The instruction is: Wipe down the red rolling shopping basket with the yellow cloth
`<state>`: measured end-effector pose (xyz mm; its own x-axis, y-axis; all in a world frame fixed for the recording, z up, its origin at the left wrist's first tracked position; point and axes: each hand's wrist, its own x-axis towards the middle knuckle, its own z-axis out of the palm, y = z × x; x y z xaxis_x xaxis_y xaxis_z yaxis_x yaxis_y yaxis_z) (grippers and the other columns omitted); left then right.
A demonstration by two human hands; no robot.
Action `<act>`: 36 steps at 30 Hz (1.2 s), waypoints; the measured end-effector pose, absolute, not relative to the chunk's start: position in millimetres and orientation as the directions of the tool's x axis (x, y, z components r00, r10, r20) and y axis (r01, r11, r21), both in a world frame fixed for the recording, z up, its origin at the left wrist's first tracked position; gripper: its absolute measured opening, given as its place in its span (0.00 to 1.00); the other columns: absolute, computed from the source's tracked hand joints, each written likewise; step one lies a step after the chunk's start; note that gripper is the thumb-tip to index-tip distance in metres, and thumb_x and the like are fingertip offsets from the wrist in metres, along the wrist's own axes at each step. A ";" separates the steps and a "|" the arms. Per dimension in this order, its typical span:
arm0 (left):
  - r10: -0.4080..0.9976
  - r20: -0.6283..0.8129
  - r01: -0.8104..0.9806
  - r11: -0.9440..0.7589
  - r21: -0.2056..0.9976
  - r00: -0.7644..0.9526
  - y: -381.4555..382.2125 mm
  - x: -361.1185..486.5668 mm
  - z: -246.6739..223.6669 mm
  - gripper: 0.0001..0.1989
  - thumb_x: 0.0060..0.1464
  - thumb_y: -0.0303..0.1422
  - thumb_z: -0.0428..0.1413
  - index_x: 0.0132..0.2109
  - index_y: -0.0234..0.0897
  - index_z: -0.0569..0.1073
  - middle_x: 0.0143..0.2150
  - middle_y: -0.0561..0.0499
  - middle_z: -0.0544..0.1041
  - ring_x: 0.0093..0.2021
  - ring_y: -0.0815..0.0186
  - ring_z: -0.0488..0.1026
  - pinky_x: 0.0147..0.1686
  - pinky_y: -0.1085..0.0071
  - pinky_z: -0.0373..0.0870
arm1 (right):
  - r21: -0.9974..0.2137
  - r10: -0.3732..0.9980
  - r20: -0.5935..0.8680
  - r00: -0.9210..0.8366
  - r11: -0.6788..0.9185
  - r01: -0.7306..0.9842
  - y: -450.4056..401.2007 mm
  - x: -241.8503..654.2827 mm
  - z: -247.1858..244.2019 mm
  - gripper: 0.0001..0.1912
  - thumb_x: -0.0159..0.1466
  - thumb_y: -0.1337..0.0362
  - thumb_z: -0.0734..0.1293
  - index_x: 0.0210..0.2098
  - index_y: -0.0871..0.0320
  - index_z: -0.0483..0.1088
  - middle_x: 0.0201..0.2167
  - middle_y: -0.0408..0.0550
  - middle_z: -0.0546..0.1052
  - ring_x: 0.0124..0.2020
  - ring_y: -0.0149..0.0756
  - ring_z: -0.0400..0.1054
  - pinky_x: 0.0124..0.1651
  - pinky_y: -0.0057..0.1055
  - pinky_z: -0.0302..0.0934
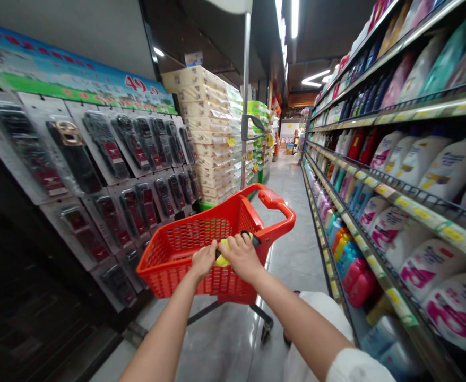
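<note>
A red plastic shopping cart [213,284] with a perforated basket stands in front of me, angled across the aisle. Both my hands are on its yellow-and-black handle [224,253], side by side and close together. My left hand [204,260] is closed round the left part of the handle. Beside it, my right hand [241,255] wraps over the right part, fingers curled. The inside of the basket that shows holds nothing I can see. A red looped handle [283,209] rises at the cart's right end.
Shelves of shampoo bottles [443,270] line the right side. On the left hang packaged belts [109,148] on a dark display. Stacked tissue packs [209,132] stand behind the cart, with a metal pole [246,69] in front. Grey tiled floor [288,183] runs down the aisle.
</note>
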<state>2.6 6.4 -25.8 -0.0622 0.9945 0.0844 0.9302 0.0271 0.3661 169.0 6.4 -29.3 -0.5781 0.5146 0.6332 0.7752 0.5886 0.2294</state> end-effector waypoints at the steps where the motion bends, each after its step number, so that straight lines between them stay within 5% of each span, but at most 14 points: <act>1: 0.995 0.081 0.925 0.025 0.378 -0.060 5.3 1.0 -25.6 0.34 0.67 0.40 0.27 0.44 0.39 0.79 0.49 0.48 0.81 0.54 0.60 0.74 0.50 0.66 0.66 | 0.262 0.474 0.641 -0.603 0.604 0.753 7.8 169.5 -31.9 0.13 0.69 0.63 0.60 0.52 0.50 0.68 0.44 0.49 0.74 0.45 0.41 0.61 0.54 0.43 0.49; 5: 0.995 0.074 0.900 0.029 0.436 -0.069 0.0 -0.8 -26.0 0.35 0.67 0.43 0.27 0.48 0.37 0.77 0.51 0.46 0.80 0.57 0.58 0.72 0.55 0.63 0.64 | 0.349 0.353 0.663 -0.661 0.635 0.689 19.8 228.6 -26.3 0.13 0.68 0.63 0.62 0.51 0.48 0.70 0.52 0.47 0.73 0.50 0.41 0.61 0.56 0.42 0.48; 7: 0.995 0.076 0.903 0.021 0.428 -0.060 -1.8 2.0 -26.1 0.34 0.67 0.43 0.27 0.48 0.37 0.77 0.52 0.46 0.79 0.58 0.58 0.71 0.56 0.63 0.63 | 0.299 0.381 0.698 -0.607 0.615 0.730 27.7 275.6 -16.3 0.12 0.66 0.64 0.65 0.48 0.48 0.72 0.53 0.48 0.73 0.53 0.42 0.61 0.57 0.42 0.48; 11: 0.997 0.071 0.918 0.012 0.397 -0.043 -0.6 12.4 -26.1 0.32 0.67 0.41 0.28 0.49 0.37 0.76 0.53 0.46 0.78 0.58 0.58 0.70 0.55 0.62 0.63 | -0.030 0.591 0.761 -0.270 0.447 0.894 42.1 331.6 0.9 0.15 0.62 0.62 0.67 0.49 0.54 0.73 0.53 0.53 0.72 0.53 0.46 0.61 0.55 0.41 0.53; 15: 0.996 0.058 0.919 0.034 0.393 -0.062 3.6 21.8 -27.1 0.31 0.67 0.40 0.28 0.49 0.38 0.75 0.54 0.47 0.78 0.57 0.58 0.70 0.55 0.60 0.62 | -0.287 0.615 0.787 0.040 0.308 0.907 41.6 294.2 -14.3 0.13 0.62 0.61 0.65 0.46 0.54 0.74 0.54 0.54 0.71 0.58 0.50 0.57 0.59 0.47 0.51; 18: 0.996 0.059 0.921 0.045 0.388 -0.073 5.1 25.0 -27.4 0.31 0.67 0.40 0.27 0.49 0.40 0.75 0.54 0.49 0.78 0.57 0.59 0.70 0.54 0.61 0.63 | -0.280 0.572 0.818 0.059 0.306 0.910 30.2 241.2 -48.1 0.15 0.62 0.64 0.65 0.48 0.51 0.73 0.57 0.52 0.70 0.63 0.51 0.51 0.63 0.55 0.41; 23: 0.995 0.040 0.918 0.065 0.391 -0.087 4.6 24.4 -26.2 0.31 0.67 0.40 0.27 0.52 0.39 0.74 0.55 0.48 0.77 0.59 0.59 0.69 0.56 0.61 0.62 | -0.091 0.531 0.819 -0.218 0.494 0.864 23.2 223.5 -75.7 0.22 0.62 0.68 0.65 0.53 0.42 0.70 0.58 0.44 0.71 0.63 0.44 0.54 0.64 0.50 0.36; 27: 0.997 0.045 0.926 0.045 0.374 -0.066 3.9 25.5 -25.9 0.29 0.67 0.38 0.28 0.52 0.38 0.73 0.56 0.46 0.76 0.59 0.59 0.68 0.57 0.60 0.61 | -0.332 0.596 0.801 0.060 0.359 0.872 49.9 276.3 -37.5 0.18 0.61 0.62 0.66 0.51 0.48 0.72 0.57 0.48 0.71 0.61 0.47 0.56 0.62 0.47 0.43; 31: 0.995 0.048 0.938 0.063 0.341 -0.084 3.5 34.0 -26.0 0.28 0.68 0.38 0.29 0.54 0.37 0.72 0.57 0.46 0.75 0.59 0.59 0.68 0.57 0.60 0.60 | -0.587 0.675 0.676 0.297 0.249 0.770 88.0 311.5 2.4 0.15 0.61 0.59 0.64 0.47 0.53 0.73 0.49 0.50 0.73 0.50 0.43 0.65 0.51 0.36 0.58; 36: 0.992 0.068 0.959 0.084 0.270 -0.106 -5.7 48.5 -22.9 0.24 0.68 0.37 0.32 0.56 0.40 0.70 0.60 0.47 0.73 0.59 0.59 0.68 0.55 0.61 0.61 | -0.605 0.698 0.654 0.293 0.248 0.757 101.2 306.3 5.5 0.12 0.59 0.64 0.63 0.42 0.55 0.72 0.47 0.52 0.72 0.48 0.42 0.65 0.50 0.35 0.59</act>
<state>48.5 -5.7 -22.9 -0.1059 0.9920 0.0683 0.9591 0.0838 0.2704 306.3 101.2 5.5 0.2934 0.6977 0.6535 0.7570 0.2480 -0.6045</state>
